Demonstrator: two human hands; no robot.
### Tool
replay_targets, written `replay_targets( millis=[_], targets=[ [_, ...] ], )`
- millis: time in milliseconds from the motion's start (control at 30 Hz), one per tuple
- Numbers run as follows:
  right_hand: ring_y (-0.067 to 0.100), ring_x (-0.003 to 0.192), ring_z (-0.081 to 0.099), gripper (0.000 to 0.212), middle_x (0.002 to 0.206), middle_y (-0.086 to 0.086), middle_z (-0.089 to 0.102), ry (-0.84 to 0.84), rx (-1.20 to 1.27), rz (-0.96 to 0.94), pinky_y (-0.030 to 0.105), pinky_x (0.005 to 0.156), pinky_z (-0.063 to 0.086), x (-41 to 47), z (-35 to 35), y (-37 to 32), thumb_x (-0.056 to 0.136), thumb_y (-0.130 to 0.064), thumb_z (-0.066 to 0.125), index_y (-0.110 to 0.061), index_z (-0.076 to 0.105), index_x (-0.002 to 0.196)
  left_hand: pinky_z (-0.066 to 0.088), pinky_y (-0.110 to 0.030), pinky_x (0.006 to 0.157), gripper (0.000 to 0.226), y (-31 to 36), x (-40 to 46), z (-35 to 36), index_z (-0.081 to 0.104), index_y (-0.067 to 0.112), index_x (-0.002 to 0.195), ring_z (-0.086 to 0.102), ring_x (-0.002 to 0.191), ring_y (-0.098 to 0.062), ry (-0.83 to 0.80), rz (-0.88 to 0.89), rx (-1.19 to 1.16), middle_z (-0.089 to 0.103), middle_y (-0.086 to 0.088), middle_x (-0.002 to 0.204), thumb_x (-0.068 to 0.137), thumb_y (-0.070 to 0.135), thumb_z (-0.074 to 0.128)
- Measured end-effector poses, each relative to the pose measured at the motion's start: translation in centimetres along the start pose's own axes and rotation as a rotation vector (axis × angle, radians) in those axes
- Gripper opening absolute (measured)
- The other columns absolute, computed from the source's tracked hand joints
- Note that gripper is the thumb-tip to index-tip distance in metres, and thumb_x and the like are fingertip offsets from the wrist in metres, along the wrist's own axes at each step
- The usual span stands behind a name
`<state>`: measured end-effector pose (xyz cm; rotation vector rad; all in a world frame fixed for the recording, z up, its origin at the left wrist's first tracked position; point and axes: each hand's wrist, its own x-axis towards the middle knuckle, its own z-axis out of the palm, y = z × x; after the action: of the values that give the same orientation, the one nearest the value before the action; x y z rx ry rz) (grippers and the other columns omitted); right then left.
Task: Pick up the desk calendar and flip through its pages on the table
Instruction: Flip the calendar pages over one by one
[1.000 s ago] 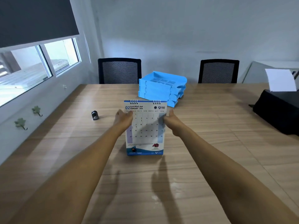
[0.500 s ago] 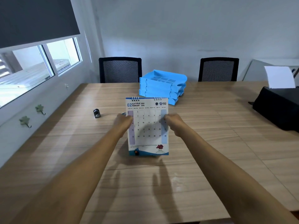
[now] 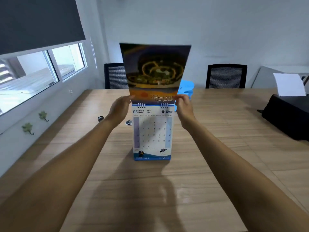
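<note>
Spanning the view, the wooden tabletop [image 3: 217, 148] carries the desk calendar [image 3: 152, 133], standing upright at its middle and showing March. A lifted page [image 3: 156, 71] rises above the spiral binding, its dark picture side toward the camera. The left hand [image 3: 119, 108] and right hand [image 3: 183, 106] each have a closed grip pinching that page's lower corners.

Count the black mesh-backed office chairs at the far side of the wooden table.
2. One black mesh-backed office chair stands far left, partly behind the lifted calendar page; the other stands far right. More could be hidden behind the page.
</note>
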<state>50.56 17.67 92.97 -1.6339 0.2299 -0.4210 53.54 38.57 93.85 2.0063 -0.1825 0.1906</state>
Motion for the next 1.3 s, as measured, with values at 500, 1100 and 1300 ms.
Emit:
replay_targets(
  millis=[500, 1100, 1300],
  targets=[
    [0.032, 0.139, 0.032, 0.065, 0.156, 0.010, 0.027, -0.111, -0.767, 0.023, 0.049, 0.111, 0.033, 1.7, 1.1, 3.9, 0.089, -0.025, 0.043, -0.011, 0.021, 0.150, 0.016, -0.040, 0.119, 0.069, -3.5, 0.9, 2.8, 0.011, 0.010, 0.154, 0.012, 0.150, -0.029, -0.146, -0.136, 0.414, 0.011, -0.010, 0.163, 0.098, 0.043, 0.035],
    [0.015, 0.070, 0.046, 0.027, 0.090, 0.010, 0.051, -0.213, -0.292, 0.347, 0.028, 0.064, 0.038, -2.0, 0.8, 3.8, 0.092, -0.009, 0.039, -0.001, 0.057, 0.110, 0.036, -0.028, 0.076, 0.019, -3.0, -1.6, 3.8, 0.050, 0.018, 0.080, 0.039, 0.066, -0.011, -0.224, -0.419, -0.016, 0.047, -0.004, 0.093, 0.095, 0.023, 0.039],
    [0.022, 0.081, 0.051, 0.034, 0.102, 0.011, 0.058, 0.052, -0.296, 0.301, 0.029, 0.066, 0.040, -0.7, -0.5, 2.6, 0.086, -0.015, 0.050, -0.002, 0.058, 0.116, 0.042, -0.029, 0.058, 0.012, -1.5, -0.8, 0.7, 0.059, 0.003, 0.078, 0.050, 0.058, -0.024, -0.041, -0.382, 0.109, 0.055, -0.011, 0.070, 0.078, 0.015, 0.056]
  ],
)
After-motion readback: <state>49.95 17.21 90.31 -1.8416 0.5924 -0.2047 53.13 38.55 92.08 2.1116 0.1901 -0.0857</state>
